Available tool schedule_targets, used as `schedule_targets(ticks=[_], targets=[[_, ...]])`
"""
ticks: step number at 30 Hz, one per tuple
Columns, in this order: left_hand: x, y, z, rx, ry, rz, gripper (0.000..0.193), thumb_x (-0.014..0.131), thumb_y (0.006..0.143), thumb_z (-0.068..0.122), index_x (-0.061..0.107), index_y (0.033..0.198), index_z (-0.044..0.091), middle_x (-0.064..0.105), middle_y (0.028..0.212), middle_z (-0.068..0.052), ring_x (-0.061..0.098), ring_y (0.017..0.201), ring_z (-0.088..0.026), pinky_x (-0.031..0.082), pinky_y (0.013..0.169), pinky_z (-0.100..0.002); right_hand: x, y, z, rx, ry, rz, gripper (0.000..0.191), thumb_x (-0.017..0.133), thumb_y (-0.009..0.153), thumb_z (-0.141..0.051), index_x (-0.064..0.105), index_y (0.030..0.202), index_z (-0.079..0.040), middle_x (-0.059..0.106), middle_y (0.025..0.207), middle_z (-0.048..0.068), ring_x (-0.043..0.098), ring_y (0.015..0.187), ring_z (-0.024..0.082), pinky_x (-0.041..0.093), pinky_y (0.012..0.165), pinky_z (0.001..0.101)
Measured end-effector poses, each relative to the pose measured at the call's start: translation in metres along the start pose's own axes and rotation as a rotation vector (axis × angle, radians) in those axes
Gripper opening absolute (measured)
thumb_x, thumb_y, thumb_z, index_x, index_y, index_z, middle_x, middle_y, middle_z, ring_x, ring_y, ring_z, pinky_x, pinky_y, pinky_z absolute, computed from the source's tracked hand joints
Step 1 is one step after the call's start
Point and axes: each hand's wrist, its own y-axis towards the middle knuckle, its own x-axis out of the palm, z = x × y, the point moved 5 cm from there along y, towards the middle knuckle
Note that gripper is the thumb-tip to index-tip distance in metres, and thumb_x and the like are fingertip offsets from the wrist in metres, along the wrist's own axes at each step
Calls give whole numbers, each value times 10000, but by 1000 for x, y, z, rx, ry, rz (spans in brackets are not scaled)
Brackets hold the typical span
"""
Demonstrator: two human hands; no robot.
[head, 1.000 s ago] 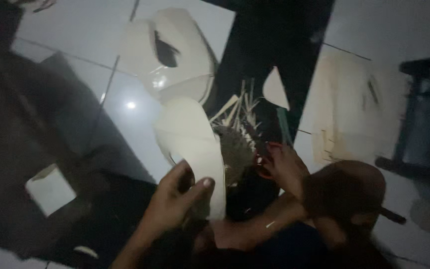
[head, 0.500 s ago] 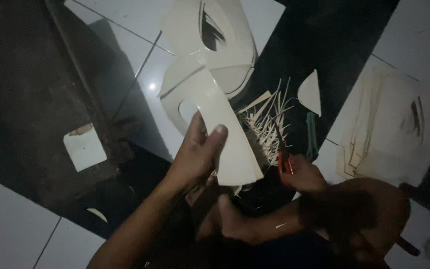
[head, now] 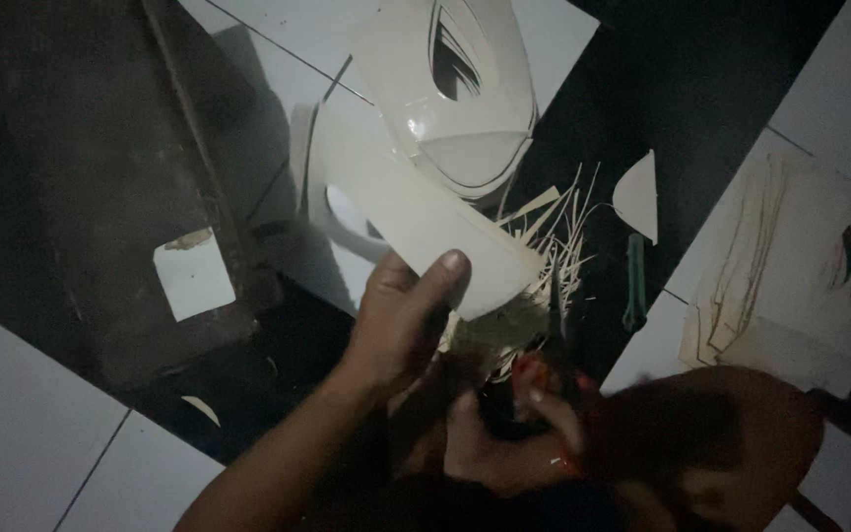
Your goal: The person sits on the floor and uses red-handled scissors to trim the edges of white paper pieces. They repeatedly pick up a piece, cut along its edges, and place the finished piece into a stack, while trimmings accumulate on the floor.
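My left hand (head: 401, 320) grips a long cream sheet piece (head: 406, 212) with a rounded cut-out hole, thumb on top near its lower end; the piece slants up to the left. My right hand (head: 504, 443) sits just below it, closed on a dark pair of scissors with red handles (head: 539, 379). The blades point up toward the piece's lower edge. A heap of thin cream offcut strips (head: 558, 246) lies on the dark floor right behind the piece. The scene is dim and the blade tips are hard to make out.
Stacked cream cut shapes (head: 455, 99) lie at the top. A triangular scrap (head: 640, 197) and a green tool (head: 634, 281) rest to the right, beside marked cream sheets (head: 790, 266). A small white square (head: 194, 278) lies left. My knee (head: 711, 443) fills the lower right.
My left hand has shifted its grip and swung the cream piece up and leftward. My right hand with the scissors has come in under the piece's lower end.
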Motion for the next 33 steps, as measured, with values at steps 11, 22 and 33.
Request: schedule_targets(ticks=[11, 22, 33], targets=[[23, -5, -5, 28, -161, -74, 355, 696, 885, 110, 622, 1212, -7, 716, 1087, -200, 740, 1015, -268, 660, 844, -396, 72, 0, -53, -209, -185, -64, 351, 654, 946, -225, 609, 1239, -37, 700, 1146, 158, 689, 1090, 260, 547, 950, 404], [29, 20, -21, 65, -156, -35, 321, 657, 958, 108, 608, 1230, -55, 680, 1155, -196, 715, 1064, -253, 650, 917, -370, 55, 32, -101, -233, -268, 27, 378, 628, 943, -210, 631, 1255, 3, 712, 1131, 176, 686, 1034, 293, 534, 893, 410], [32, 14, -19, 41, -125, -22, 349, 655, 949, 132, 603, 1247, -42, 683, 1163, -209, 714, 1088, -268, 644, 939, -395, 61, 31, -105, -299, -241, 2, 368, 616, 909, -240, 634, 1209, -28, 703, 1092, 135, 676, 1007, 241, 524, 882, 382]])
